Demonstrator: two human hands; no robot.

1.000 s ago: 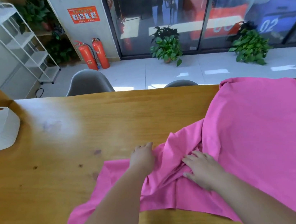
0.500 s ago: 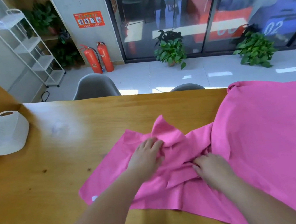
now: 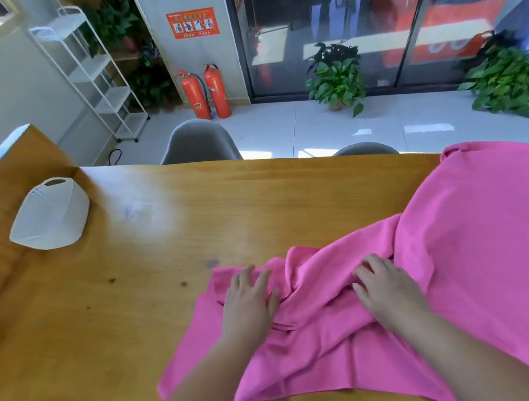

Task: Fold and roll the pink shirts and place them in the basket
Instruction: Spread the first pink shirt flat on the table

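Left hand (image 3: 248, 306) and right hand (image 3: 387, 288) are pressing flat, fingers spread, on the bunched pink shirt (image 3: 480, 239) lying on the counter (image 3: 135, 301). Folding seems to be getting underway; smoothing the creases looks next. The basket (image 3: 49, 215) is sitting well apart.

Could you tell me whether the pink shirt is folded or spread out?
Spread, not folded: the pink shirt lies loose across the table, bunched into creases between the left hand and right hand resting on it.
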